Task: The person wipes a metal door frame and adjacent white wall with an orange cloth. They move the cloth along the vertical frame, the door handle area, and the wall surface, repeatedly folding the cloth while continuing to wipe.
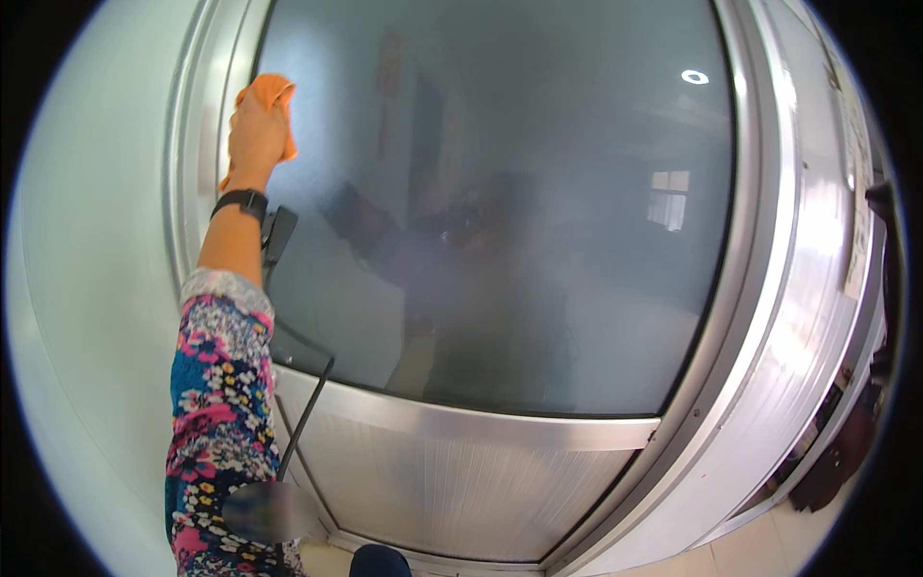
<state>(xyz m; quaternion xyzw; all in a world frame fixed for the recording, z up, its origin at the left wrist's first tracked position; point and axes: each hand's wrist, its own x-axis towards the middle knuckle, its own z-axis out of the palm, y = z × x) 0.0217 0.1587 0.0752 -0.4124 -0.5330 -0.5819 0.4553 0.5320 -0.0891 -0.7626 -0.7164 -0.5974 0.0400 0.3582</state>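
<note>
My left hand is closed around a folded orange cloth. It holds the cloth against the upper left edge of a dark, glossy glass panel, where the glass meets the aluminium door frame. A black band with a small device circles my wrist, and a floral sleeve covers the forearm. Just below the wrist, a dark door handle is partly hidden by my arm. My right hand is out of view.
Beneath the glass is a ribbed metal panel. A pale wall stands close on the left. A dark cord hangs beside my sleeve. On the right are a metal-faced surround and dark items above the tiled floor.
</note>
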